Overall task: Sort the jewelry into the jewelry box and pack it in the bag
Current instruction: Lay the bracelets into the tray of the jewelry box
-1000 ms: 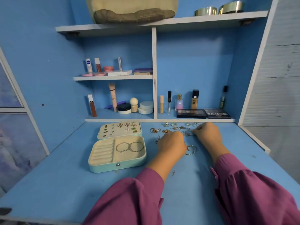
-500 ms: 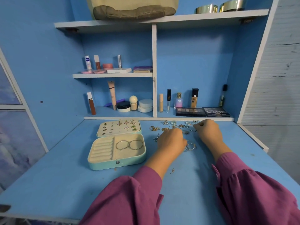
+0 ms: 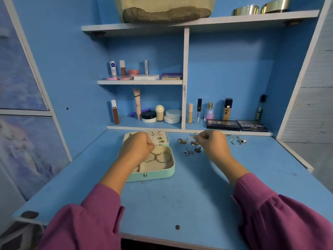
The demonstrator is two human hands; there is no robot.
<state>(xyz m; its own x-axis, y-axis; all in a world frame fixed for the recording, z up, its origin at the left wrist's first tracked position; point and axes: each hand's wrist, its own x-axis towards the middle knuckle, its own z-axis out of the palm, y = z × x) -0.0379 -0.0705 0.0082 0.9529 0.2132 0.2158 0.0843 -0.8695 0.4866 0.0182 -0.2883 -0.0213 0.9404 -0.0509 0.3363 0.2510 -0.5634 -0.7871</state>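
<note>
The green jewelry box [image 3: 158, 175] sat open on the blue desk [image 3: 180, 199]. The left hand [image 3: 137, 147] was over the box, its fingers curled; it seemed to pinch a gold hoop [image 3: 158, 153] above the big rings [image 3: 162, 158] inside. The right hand [image 3: 214, 143] was over the loose jewelry [image 3: 189, 147] beside the box, fingers curled, pinching a small piece [image 3: 194, 136]. The bag [image 3: 165, 8] sat on the top shelf [image 3: 252, 18].
</note>
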